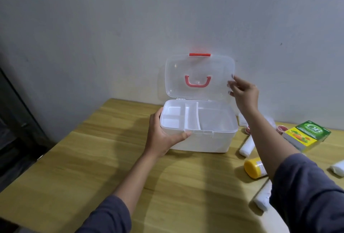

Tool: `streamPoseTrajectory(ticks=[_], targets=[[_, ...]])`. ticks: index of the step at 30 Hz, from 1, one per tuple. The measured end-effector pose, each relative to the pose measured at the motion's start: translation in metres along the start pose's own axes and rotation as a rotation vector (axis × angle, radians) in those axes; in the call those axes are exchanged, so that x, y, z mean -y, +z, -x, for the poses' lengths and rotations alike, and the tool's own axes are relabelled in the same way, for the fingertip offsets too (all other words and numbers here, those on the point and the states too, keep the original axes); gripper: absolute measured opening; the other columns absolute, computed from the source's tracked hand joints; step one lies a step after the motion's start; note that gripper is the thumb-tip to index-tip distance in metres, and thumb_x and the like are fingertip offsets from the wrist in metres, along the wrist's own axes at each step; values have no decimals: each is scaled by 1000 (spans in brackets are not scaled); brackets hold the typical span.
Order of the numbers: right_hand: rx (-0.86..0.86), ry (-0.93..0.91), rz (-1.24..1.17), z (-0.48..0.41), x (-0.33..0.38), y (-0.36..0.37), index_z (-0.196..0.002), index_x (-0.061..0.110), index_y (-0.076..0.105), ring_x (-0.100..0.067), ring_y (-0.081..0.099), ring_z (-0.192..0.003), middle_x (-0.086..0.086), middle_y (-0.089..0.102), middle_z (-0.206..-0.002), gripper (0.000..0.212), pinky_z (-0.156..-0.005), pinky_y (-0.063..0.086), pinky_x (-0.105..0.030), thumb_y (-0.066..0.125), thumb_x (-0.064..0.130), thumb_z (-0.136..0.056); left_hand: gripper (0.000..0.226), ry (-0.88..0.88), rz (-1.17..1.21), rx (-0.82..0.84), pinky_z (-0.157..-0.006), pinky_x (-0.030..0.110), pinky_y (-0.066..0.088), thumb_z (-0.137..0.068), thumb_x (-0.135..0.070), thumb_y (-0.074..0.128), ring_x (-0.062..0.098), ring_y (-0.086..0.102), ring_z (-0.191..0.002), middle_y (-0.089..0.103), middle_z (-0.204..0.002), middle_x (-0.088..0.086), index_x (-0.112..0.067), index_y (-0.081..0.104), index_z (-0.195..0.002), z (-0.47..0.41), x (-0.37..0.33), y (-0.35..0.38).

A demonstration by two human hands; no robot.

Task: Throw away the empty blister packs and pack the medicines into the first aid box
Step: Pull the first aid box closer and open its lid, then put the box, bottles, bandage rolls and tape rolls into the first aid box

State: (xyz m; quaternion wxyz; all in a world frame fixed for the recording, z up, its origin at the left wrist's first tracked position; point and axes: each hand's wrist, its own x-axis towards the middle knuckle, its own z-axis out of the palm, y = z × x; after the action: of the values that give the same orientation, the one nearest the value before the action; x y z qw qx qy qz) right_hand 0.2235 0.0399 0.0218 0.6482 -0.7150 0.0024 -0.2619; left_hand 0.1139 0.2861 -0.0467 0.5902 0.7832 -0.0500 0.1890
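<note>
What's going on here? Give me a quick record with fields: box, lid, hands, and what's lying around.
box: white first aid box on wooden table, divided tray on top, empty
lid: clear lid raised upright, red latch and handle
left hand: left hand grips box's front left corner
right hand: right hand holds lid's right edge
nearby: green-yellow medicine carton, yellow-capped bottle, white tubes, right of box
</note>
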Motion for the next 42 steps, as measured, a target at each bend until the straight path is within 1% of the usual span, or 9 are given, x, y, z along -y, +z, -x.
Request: streamPoseTrajectory(ticks=[3, 8, 14, 20, 26, 31, 33, 36, 42], targets=[[19, 3, 71, 8, -2, -3, -126, 9, 56, -16, 60, -91, -19, 68, -103, 38, -76, 57, -20, 55, 5, -88, 117, -17, -27, 42, -94, 4, 33, -37, -60, 80, 1, 38, -121, 35, -130, -8, -26, 37, -140, 4, -3, -1], [79, -18, 250, 18, 3, -8, -129, 17, 53, -13, 60, -90, -3, 66, -91, 42, -99, 49, -45, 58, 18, -87, 128, -77, -5, 99, -108, 25, 32, -34, -63, 80, 8, 33, -134, 32, -144, -8, -25, 32, -146, 1, -9, -5], [117, -29, 396, 36, 21, -24, -135, 12, 46, -19, 60, -111, -12, 62, -125, 47, -100, 43, -28, 53, 13, -89, 118, -80, 47, 143, -110, 40, 41, -37, -62, 87, 12, 47, -131, 52, -139, -10, -29, 41, -141, -7, -10, -6], [-18, 20, 706, 53, 3, -95, -134, 8, 46, -35, 59, -99, -26, 64, -103, 47, -95, 43, -39, 53, 14, -88, 116, -69, 110, 98, -98, 21, 37, -41, -55, 83, 9, 43, -130, 47, -137, -12, -27, 37, -143, 0, -11, 3], [-255, 250, 1085, 71, -37, -153, -129, -2, 41, -37, 28, -135, -27, 39, -139, 73, -109, 29, -51, 60, 48, -78, 110, -50, 124, 95, -109, 34, 39, -45, -53, 83, 13, 44, -132, 49, -141, -6, -27, 38, -142, 0, -13, 6], [-279, 584, 861, 70, -34, -150, -146, 4, 4, -43, 15, -142, -31, 3, -153, 106, -113, 24, -50, 60, 59, -76, 99, -45, 134, 100, -89, 9, 36, -53, -39, 89, 6, 44, -124, 48, -127, -17, -32, 37, -137, 1, -16, 7], [-303, 594, 764, 72, -34, -151, -145, 2, 6, -44, 35, -132, -32, 22, -148, 105, -102, 37, -49, 64, 55, -75, 99, -53, 139, 108, -85, 6, 36, -47, -48, 84, 3, 45, -120, 48, -122, -23, -37, 37, -133, 1, -17, 6], [-387, 496, 686, 75, -34, -157, -126, -4, 40, -41, 54, -113, -27, 54, -126, 83, -86, 47, -43, 72, 48, -70, 111, -59, 145, 113, -92, 14, 35, -43, -54, 80, 4, 41, -123, 45, -129, -18, -31, 34, -142, 3, -18, 6], [-440, 161, 573, 79, 6, -147, -101, -2, 59, -36, 60, -88, -24, 64, -98, 50, -64, 36, -29, 69, 35, -70, 105, -53, 150, 116, -100, 23, 39, -44, -52, 83, 7, 46, -125, 50, -131, -16, -34, 38, -138, -2, -21, -1]])
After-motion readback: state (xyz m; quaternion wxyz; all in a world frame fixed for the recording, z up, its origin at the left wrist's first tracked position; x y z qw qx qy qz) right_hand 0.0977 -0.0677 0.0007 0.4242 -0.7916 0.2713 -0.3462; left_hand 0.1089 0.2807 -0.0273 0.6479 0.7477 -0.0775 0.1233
